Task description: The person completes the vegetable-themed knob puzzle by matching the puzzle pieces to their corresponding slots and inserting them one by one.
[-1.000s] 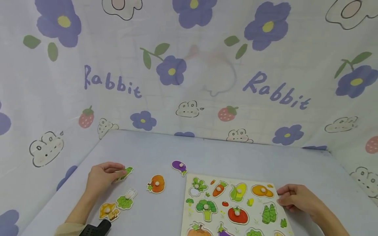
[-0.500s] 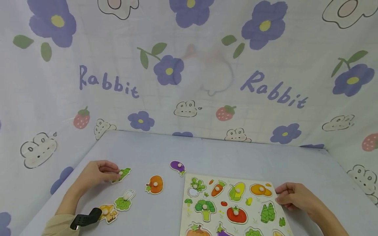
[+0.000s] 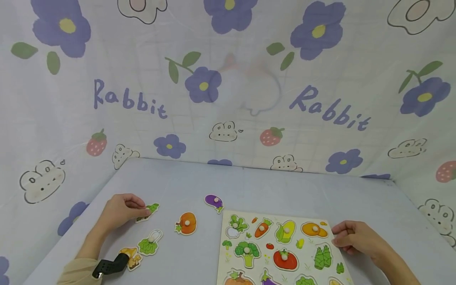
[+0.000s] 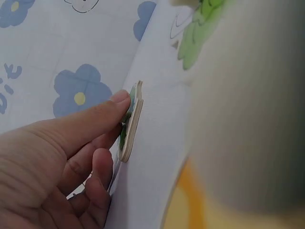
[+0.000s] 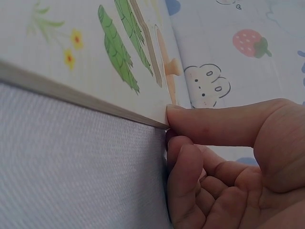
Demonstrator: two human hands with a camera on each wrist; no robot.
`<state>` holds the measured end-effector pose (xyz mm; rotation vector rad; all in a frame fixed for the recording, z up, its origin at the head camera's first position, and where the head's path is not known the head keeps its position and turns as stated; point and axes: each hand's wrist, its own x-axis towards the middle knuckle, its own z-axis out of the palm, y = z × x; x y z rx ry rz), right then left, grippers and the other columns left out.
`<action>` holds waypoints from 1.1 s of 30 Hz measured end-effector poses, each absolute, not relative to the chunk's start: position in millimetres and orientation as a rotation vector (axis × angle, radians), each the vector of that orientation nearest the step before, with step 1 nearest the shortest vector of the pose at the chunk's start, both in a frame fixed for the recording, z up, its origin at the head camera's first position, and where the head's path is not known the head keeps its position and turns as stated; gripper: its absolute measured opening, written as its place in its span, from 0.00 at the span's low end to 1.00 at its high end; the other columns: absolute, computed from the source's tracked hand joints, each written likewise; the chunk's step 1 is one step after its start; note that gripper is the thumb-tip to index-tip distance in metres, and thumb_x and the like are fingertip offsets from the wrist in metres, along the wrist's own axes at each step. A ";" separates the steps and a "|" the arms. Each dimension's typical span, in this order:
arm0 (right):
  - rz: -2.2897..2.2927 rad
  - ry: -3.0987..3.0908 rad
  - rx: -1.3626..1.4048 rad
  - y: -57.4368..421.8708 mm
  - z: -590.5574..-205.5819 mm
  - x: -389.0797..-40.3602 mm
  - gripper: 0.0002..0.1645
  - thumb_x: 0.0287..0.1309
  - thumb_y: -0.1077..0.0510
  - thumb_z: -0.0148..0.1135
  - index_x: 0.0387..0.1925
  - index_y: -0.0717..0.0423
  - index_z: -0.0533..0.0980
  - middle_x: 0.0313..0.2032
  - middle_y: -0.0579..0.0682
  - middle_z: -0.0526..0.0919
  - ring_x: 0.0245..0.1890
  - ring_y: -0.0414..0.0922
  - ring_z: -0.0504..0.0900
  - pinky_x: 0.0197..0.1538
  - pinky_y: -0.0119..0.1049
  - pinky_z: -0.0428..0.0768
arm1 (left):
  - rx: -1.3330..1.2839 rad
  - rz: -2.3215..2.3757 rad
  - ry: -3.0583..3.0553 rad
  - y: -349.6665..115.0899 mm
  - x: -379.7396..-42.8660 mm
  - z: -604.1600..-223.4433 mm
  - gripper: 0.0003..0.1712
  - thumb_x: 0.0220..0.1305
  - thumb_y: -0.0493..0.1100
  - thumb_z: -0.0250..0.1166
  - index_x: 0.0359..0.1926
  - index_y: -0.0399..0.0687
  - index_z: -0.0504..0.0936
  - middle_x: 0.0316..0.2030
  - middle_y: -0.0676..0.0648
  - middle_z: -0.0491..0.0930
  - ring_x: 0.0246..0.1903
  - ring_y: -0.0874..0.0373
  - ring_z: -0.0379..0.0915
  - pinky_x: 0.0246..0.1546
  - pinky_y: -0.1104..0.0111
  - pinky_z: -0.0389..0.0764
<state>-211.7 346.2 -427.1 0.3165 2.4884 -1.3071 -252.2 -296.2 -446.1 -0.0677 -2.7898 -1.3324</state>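
Note:
In the head view my left hand [image 3: 122,209] holds a green vegetable puzzle piece [image 3: 153,208] by its small knob, at the table's left side. The left wrist view shows thumb and fingers at the piece [image 4: 126,138], seen edge-on; whether it touches the table I cannot tell. My right hand [image 3: 360,237] grips the right edge of the white wooden vegetable puzzle board [image 3: 270,263]. In the right wrist view the thumb lies on the board's top [image 5: 86,81], with curled fingers below its edge. A recess with green shoots printed in it [image 3: 323,257] lies near that hand.
Loose knobbed pieces lie left of the board: an eggplant [image 3: 213,202], a pumpkin [image 3: 187,224], a cabbage [image 3: 147,245] and a mushroom [image 3: 134,262]. The black wrist camera mount [image 3: 112,267] partly covers the mushroom. A patterned curtain [image 3: 242,99] stands behind the table.
The head view has shifted slightly. My left hand and the green piece moved a little left, then slightly back, and the piece's knob came into sight. The right hand stays at the board's edge.

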 end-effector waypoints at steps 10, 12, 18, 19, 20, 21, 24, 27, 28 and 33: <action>-1.314 2.480 0.311 346.6 -426.9 -210.5 0.19 0.54 0.63 0.70 0.46 0.66 0.75 0.29 0.50 0.79 0.28 0.47 0.75 0.32 0.38 0.75 | -0.036 -1.286 -2.791 -289.6 -252.8 -445.3 0.21 0.47 0.52 0.80 0.34 0.43 0.84 0.27 0.50 0.83 0.28 0.56 0.76 0.31 0.64 0.73; -1.315 2.482 0.311 346.4 -426.9 -210.5 0.19 0.54 0.63 0.70 0.46 0.66 0.75 0.29 0.50 0.79 0.28 0.47 0.75 0.32 0.38 0.75 | -0.037 -1.307 -2.783 -289.6 -253.0 -445.5 0.20 0.47 0.52 0.80 0.34 0.43 0.84 0.28 0.50 0.83 0.29 0.55 0.77 0.30 0.65 0.74; -1.311 2.490 0.311 345.4 -426.6 -210.6 0.19 0.54 0.63 0.70 0.46 0.66 0.75 0.29 0.50 0.79 0.28 0.47 0.74 0.32 0.38 0.75 | -0.036 -1.358 -2.765 -289.5 -253.1 -445.9 0.19 0.50 0.49 0.79 0.36 0.42 0.84 0.29 0.49 0.84 0.29 0.54 0.78 0.29 0.66 0.76; -1.310 2.491 0.309 345.4 -426.4 -210.7 0.19 0.54 0.63 0.70 0.46 0.66 0.75 0.29 0.50 0.79 0.28 0.47 0.74 0.32 0.38 0.75 | -0.042 -1.356 -2.768 -289.1 -253.2 -446.0 0.19 0.50 0.49 0.79 0.36 0.42 0.84 0.29 0.49 0.84 0.29 0.54 0.78 0.29 0.66 0.76; -1.309 2.492 0.306 345.4 -426.3 -210.9 0.19 0.54 0.63 0.70 0.46 0.66 0.75 0.29 0.50 0.79 0.28 0.47 0.74 0.32 0.38 0.75 | -0.034 -1.353 -2.771 -288.4 -253.2 -445.9 0.19 0.49 0.49 0.79 0.36 0.42 0.84 0.29 0.49 0.84 0.29 0.54 0.77 0.29 0.66 0.76; -1.309 2.492 0.304 345.6 -426.3 -211.1 0.19 0.54 0.63 0.70 0.46 0.66 0.75 0.29 0.50 0.79 0.28 0.47 0.74 0.32 0.38 0.75 | -0.031 -1.347 -2.774 -287.6 -253.3 -445.9 0.20 0.49 0.49 0.79 0.36 0.42 0.84 0.29 0.49 0.84 0.29 0.54 0.77 0.29 0.65 0.76; -1.306 2.490 0.307 346.3 -426.5 -212.0 0.19 0.54 0.63 0.70 0.46 0.66 0.75 0.29 0.50 0.79 0.28 0.47 0.75 0.32 0.39 0.76 | -0.026 -1.300 -2.782 -284.0 -252.6 -444.9 0.20 0.47 0.50 0.80 0.35 0.42 0.83 0.28 0.50 0.83 0.29 0.55 0.76 0.29 0.65 0.75; -1.301 2.487 0.315 346.9 -427.1 -212.9 0.20 0.54 0.62 0.70 0.46 0.66 0.75 0.29 0.50 0.79 0.29 0.47 0.75 0.33 0.39 0.76 | -0.026 -1.253 -2.778 -280.3 -251.4 -443.3 0.19 0.47 0.48 0.80 0.33 0.42 0.83 0.27 0.50 0.83 0.28 0.55 0.75 0.29 0.64 0.75; -1.301 2.486 0.318 347.0 -427.2 -212.9 0.20 0.54 0.62 0.71 0.46 0.66 0.75 0.29 0.50 0.79 0.29 0.47 0.75 0.33 0.39 0.76 | -0.024 -1.240 -2.777 -279.3 -251.0 -442.8 0.18 0.48 0.48 0.80 0.32 0.42 0.83 0.27 0.50 0.83 0.28 0.55 0.76 0.29 0.65 0.75; -1.305 2.484 0.314 346.5 -426.8 -212.1 0.20 0.53 0.62 0.71 0.45 0.66 0.75 0.29 0.50 0.79 0.29 0.47 0.75 0.33 0.39 0.76 | -0.016 -1.249 -2.754 -277.7 -250.8 -441.4 0.17 0.49 0.45 0.80 0.33 0.41 0.84 0.28 0.50 0.83 0.28 0.56 0.77 0.28 0.66 0.76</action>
